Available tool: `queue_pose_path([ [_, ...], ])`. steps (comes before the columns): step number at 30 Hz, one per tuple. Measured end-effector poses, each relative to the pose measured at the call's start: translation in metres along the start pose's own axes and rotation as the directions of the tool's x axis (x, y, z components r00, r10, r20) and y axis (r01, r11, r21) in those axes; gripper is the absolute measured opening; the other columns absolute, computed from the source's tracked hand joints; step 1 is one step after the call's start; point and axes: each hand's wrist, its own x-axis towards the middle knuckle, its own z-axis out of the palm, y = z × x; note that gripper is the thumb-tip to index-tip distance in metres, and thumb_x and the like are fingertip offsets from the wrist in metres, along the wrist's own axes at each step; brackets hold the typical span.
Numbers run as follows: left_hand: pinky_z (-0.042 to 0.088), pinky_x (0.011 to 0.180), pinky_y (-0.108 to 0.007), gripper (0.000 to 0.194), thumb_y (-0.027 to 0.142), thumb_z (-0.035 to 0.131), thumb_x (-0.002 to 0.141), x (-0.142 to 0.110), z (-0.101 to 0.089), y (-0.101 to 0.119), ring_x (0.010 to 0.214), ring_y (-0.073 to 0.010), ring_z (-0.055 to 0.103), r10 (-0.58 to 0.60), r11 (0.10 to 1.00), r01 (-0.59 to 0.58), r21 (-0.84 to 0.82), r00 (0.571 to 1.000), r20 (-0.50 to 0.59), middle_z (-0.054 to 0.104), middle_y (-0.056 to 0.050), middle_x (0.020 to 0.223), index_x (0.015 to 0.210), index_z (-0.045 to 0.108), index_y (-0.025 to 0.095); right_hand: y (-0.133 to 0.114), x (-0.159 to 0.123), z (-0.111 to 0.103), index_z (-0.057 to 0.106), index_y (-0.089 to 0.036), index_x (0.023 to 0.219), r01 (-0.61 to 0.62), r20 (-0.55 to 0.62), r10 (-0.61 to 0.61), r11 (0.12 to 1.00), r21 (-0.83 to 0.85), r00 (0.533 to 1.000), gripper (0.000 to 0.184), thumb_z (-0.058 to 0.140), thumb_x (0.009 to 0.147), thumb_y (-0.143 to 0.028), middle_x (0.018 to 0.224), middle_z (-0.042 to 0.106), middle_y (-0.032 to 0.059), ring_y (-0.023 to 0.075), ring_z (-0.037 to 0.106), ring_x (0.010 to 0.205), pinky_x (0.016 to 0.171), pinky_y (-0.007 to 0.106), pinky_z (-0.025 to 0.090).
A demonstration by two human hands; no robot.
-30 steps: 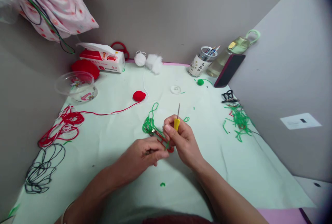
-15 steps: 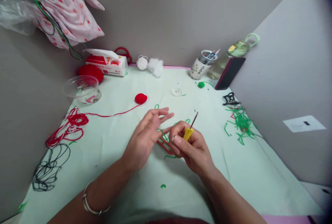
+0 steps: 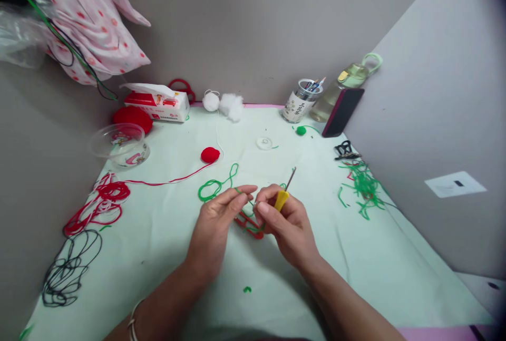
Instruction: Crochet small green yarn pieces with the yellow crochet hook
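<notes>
In my right hand [image 3: 290, 225] is a crochet hook with a yellow handle [image 3: 281, 201]; its metal tip points up and away from me. Thumb and index finger of that hand also pinch at the green yarn. My left hand [image 3: 215, 225] faces it, and a green strand [image 3: 238, 190] runs over its fingers towards the right hand. What sits between the right fingertips is mostly hidden. Under and between the hands lies a red-handled tool [image 3: 249, 225], partly covered. Loops of loose green yarn [image 3: 209, 191] rest on the table just beyond the left hand.
A red crocheted ball [image 3: 210, 155] trails yarn to a red and white tangle [image 3: 113, 191]. Black cord [image 3: 67, 272] lies at left, green scraps [image 3: 366, 185] at right. Along the back stand a tissue pack [image 3: 158, 106], pen holder [image 3: 296, 106], bottle [image 3: 328, 98] and phone [image 3: 343, 113].
My left hand drew back from the red-handled tool, spread its fingers, then closed in on the green yarn. The loose green loops shifted left. My right hand moved slightly right, tilting the hook.
</notes>
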Motion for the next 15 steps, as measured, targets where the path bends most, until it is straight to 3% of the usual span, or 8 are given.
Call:
queue_pose_path([
  [5, 0.053, 0.072, -0.02, 0.018, 0.03, 0.085, 0.08, 0.007, -0.009, 0.006, 0.072, -0.0096, 0.063, -0.064, 0.977, 0.049, -0.209, 0.996, -0.067, 0.071, 0.001, 0.08, 0.096, 0.084, 0.022, -0.001, 0.003, -0.001, 0.062, -0.02, 0.083, -0.055, -0.011, 0.055, 0.998, -0.037, 0.998, 0.028, 0.073, 0.092, -0.044, 0.064, 0.054, -0.0047, 0.0074, 0.04, 0.049, 0.046, 0.022, 0.032],
  [11, 0.058, 0.074, -0.02, 0.018, 0.029, 0.085, 0.081, 0.009, -0.012, 0.014, 0.074, -0.0103, 0.07, -0.062, 0.972, 0.046, -0.231, 0.996, -0.063, 0.075, 0.001, 0.079, 0.097, 0.082, 0.021, 0.002, 0.009, -0.002, 0.062, -0.021, 0.085, -0.16, 0.038, 0.16, 0.987, -0.011, 0.986, 0.028, 0.074, 0.091, -0.045, 0.059, 0.048, -0.0076, 0.0068, 0.035, 0.046, 0.044, 0.023, 0.03],
  [13, 0.059, 0.075, -0.019, 0.018, 0.028, 0.086, 0.081, 0.009, -0.011, 0.015, 0.074, -0.0105, 0.072, -0.058, 0.97, 0.044, -0.239, 0.997, -0.054, 0.076, 0.0, 0.079, 0.097, 0.082, 0.02, 0.003, 0.011, -0.005, 0.064, -0.02, 0.084, -0.135, 0.025, 0.135, 0.991, -0.021, 0.99, 0.025, 0.075, 0.091, -0.042, 0.067, 0.055, -0.0053, 0.0058, 0.034, 0.048, 0.046, 0.023, 0.029],
  [15, 0.059, 0.074, -0.019, 0.017, 0.028, 0.086, 0.081, 0.008, -0.011, 0.015, 0.073, -0.0104, 0.073, -0.052, 0.972, 0.039, -0.232, 0.997, -0.051, 0.077, 0.0, 0.079, 0.096, 0.082, 0.02, 0.004, 0.013, -0.007, 0.067, -0.02, 0.084, -0.09, -0.007, 0.09, 0.995, -0.049, 0.996, 0.021, 0.077, 0.09, -0.038, 0.091, 0.067, -0.0007, 0.0038, 0.035, 0.051, 0.048, 0.024, 0.028],
])
